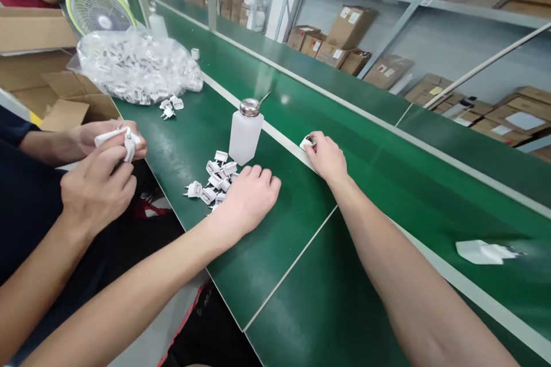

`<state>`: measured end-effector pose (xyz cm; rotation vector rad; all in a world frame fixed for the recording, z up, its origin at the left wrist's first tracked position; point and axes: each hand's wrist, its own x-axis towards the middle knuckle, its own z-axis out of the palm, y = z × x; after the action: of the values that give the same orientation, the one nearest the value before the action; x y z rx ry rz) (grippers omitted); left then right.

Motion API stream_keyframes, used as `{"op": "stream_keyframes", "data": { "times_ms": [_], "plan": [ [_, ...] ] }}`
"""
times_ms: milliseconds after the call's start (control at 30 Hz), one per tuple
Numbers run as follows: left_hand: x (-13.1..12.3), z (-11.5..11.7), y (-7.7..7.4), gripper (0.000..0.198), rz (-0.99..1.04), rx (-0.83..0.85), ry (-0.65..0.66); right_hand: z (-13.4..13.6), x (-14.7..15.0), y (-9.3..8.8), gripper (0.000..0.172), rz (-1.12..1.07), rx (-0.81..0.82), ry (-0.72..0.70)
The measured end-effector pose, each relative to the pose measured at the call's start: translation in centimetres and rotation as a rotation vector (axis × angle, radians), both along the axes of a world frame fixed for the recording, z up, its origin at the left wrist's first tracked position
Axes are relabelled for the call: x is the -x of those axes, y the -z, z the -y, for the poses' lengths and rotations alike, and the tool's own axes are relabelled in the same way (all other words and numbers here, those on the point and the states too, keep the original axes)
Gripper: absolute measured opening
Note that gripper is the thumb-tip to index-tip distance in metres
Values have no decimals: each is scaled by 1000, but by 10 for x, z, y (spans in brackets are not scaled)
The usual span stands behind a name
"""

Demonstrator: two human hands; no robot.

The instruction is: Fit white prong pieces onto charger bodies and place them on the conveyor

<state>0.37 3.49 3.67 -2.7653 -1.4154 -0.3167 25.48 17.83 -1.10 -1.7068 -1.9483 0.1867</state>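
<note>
My right hand [327, 156] rests at the pale strip along the green belt, its fingers pinching a small white plug piece [307, 143]. My left hand [249, 200] lies palm down against a loose heap of white two-pin plug pieces [215, 179], covering part of it. Just above that heap stands a white plastic dispenser bottle with a metal pump top [245, 135]. Farther right on the green belt lies a blurred white power adapter [484, 252].
A co-worker's hands [105, 155] hold a white piece at the left. Beyond them are a clear bag of white parts [138, 69], a few loose plugs [169, 106], cardboard boxes [38, 63] and a green-rimmed fan [97, 6]. Metal shelves with cartons line the right side.
</note>
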Motion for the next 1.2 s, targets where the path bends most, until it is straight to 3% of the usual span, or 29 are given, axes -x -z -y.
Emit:
{"op": "stream_keyframes", "data": {
  "times_ms": [133, 267, 367, 467, 567, 667, 767, 833, 933, 1067, 1200],
  "plan": [
    [-8, -2, 12, 21, -24, 3, 50, 15, -6, -2, 30, -33, -75, 36],
    [-25, 9, 7, 18, 39, -29, 82, 21, -9, -10, 30, -103, -148, 51],
    [-28, 17, 3, 13, 112, -21, 88, 45, -12, -11, 40, -207, -189, 79],
    [-30, 22, 1, 21, 212, 28, 90, 105, -18, -5, 56, -324, -154, 77],
    [-43, 26, 1, 27, 534, 202, 125, 193, -28, 1, 54, -415, -16, 41],
    [-70, 31, 0, 30, 974, 482, 170, 276, -36, -3, 53, -515, 174, 62],
    [-104, 37, 3, 29, 1130, 648, 298, 325, -42, -9, 54, -517, 263, 120],
    [-123, 41, 8, 30, 1147, 640, 387, 336, -48, -10, 56, -535, 254, 102],
    [-138, 45, 20, 32, 1143, 428, 482, 330, -57, -7, 46, -700, 131, 16],
    [-139, 51, 33, 32, 1050, 126, 612, 313, -63, -5, 28, -838, -143, 74],
    [-137, 59, 31, 27, 905, 15, 654, 315, -58, -9, 30, -780, -200, 121]
  ]
}}
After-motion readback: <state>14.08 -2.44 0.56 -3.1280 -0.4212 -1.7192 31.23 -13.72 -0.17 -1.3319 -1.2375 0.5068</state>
